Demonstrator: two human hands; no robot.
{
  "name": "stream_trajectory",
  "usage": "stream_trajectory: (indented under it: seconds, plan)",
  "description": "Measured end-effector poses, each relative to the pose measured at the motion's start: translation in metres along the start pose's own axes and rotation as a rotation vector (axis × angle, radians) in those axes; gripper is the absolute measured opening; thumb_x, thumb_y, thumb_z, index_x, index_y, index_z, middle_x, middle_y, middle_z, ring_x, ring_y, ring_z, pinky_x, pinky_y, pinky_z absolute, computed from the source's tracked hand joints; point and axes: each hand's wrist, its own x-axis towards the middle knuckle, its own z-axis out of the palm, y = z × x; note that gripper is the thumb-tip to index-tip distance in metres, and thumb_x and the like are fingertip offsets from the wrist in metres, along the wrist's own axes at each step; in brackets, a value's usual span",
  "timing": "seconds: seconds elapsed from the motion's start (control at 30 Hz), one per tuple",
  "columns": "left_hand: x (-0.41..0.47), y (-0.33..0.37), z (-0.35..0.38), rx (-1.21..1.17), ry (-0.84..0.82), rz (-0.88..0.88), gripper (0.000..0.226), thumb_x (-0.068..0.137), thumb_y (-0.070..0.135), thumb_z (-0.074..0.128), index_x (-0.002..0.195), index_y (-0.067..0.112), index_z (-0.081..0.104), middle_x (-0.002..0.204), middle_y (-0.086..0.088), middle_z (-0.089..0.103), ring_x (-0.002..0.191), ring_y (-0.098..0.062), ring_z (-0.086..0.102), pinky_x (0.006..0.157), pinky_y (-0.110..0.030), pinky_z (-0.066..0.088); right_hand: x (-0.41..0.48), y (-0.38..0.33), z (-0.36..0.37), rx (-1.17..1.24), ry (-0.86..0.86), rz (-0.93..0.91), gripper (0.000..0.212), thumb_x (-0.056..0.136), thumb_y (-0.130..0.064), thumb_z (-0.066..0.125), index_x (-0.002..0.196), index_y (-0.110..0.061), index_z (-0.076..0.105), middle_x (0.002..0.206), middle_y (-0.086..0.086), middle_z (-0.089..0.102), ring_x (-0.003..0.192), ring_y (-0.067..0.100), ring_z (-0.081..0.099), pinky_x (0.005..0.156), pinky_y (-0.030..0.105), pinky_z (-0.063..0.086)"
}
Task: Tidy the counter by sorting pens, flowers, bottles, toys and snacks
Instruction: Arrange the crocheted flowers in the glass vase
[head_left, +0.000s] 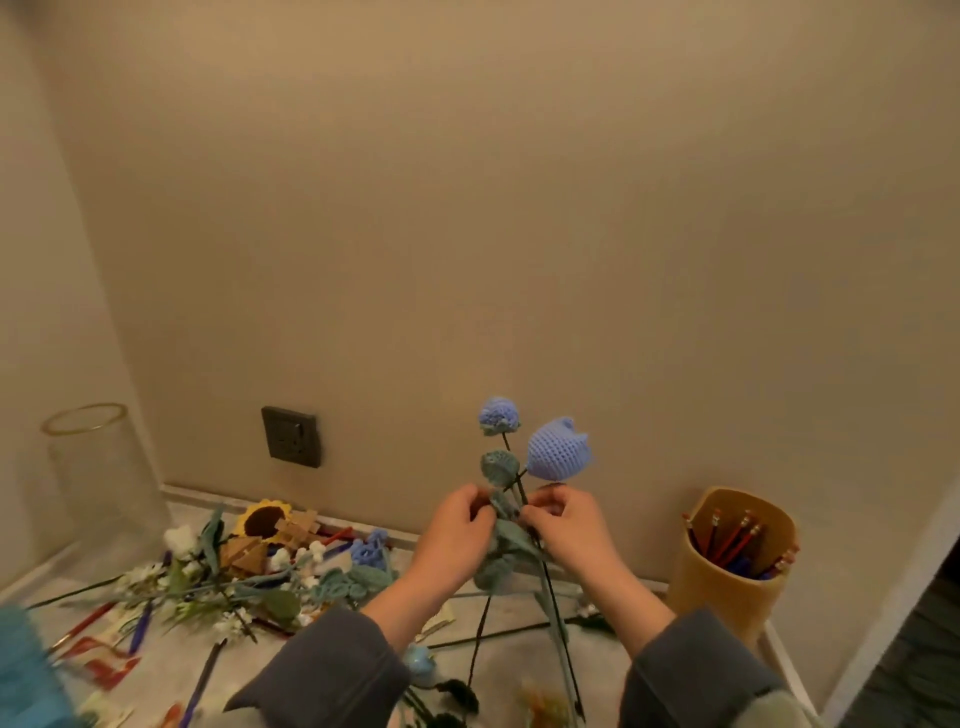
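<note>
My left hand (457, 525) and right hand (563, 522) each pinch the stems of two blue crocheted flowers (558, 449), held upright above the counter (332, 654).

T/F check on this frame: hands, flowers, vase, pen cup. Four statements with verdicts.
1. The left hand and the right hand both grip the stems of two blue crocheted flowers. True.
2. The clear glass vase holds flowers. False: none stand in it; loose flowers lie on the grey counter beside it.
3. The tan cylindrical pen cup holds red pencils. True.
4. The right hand holds the yellow crocheted sunflower. False: it lies on the counter near the wall.
</note>
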Motion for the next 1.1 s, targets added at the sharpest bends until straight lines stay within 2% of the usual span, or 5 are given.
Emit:
stream_trajectory:
  seconds: [0.23, 0.37, 0.77, 1.0, 1.1]
  plan:
    - [-0.015, -0.002, -0.002, 0.095, -0.033, -0.081, 0.014, 0.097, 0.023, 0.04, 0.087, 0.03, 0.047, 0.084, 0.004, 0.059, 0.079, -0.015, 0.057, 0.071, -0.035, 0.044, -0.007, -0.002, 0.007, 0.092, -0.105, 0.089, 0.008, 0.092, -0.002, 0.052, 0.094, -0.009, 0.055, 0.083, 0.012, 0.071, 0.07, 0.022, 0.068, 0.059, 0.028, 0.054]
    - [-0.019, 0.003, 0.001, 0.075, 0.029, -0.024, 0.017, 0.095, 0.02, 0.041, 0.084, 0.031, 0.047, 0.087, 0.008, 0.057, 0.073, -0.001, 0.055, 0.067, -0.031, 0.042, -0.005, -0.006, 0.0, 0.042, -0.105, 0.102, 0.012, 0.093, -0.001, 0.045, 0.097, -0.01, 0.051, 0.08, 0.011, 0.069, 0.055, 0.014, 0.06, 0.047, 0.021, 0.046]
    - [-0.018, 0.006, -0.025, 0.076, 0.257, -0.073, 0.022, 0.096, 0.025, 0.032, 0.075, 0.023, 0.04, 0.066, -0.003, 0.048, 0.06, -0.019, 0.044, 0.059, -0.035, 0.033, 0.005, -0.026, -0.006, 0.266, 0.024, 0.001, 0.015, 0.098, 0.0, 0.04, 0.095, -0.014, 0.045, 0.085, 0.011, 0.07, 0.074, 0.02, 0.064, 0.075, 0.037, 0.053]
    - [-0.03, -0.005, -0.088, 0.005, 0.448, -0.244, 0.029, 0.099, 0.036, 0.026, 0.093, 0.028, 0.053, 0.086, -0.001, 0.059, 0.075, -0.015, 0.054, 0.074, -0.036, 0.044, 0.001, -0.06, 0.021, 0.282, -0.02, -0.065, 0.021, 0.097, 0.002, 0.039, 0.109, -0.013, 0.046, 0.084, 0.012, 0.066, 0.065, 0.018, 0.061, 0.059, 0.029, 0.051]
    - [-0.039, -0.002, -0.121, -0.165, 0.509, -0.249, 0.041, 0.101, 0.044, 0.024, 0.095, 0.029, 0.062, 0.094, -0.015, 0.059, 0.092, -0.036, 0.058, 0.085, -0.049, 0.048, -0.008, -0.08, 0.048, 0.323, -0.079, -0.093, 0.02, 0.098, 0.003, 0.039, 0.109, -0.013, 0.046, 0.084, 0.014, 0.065, 0.064, 0.02, 0.061, 0.058, 0.03, 0.051]
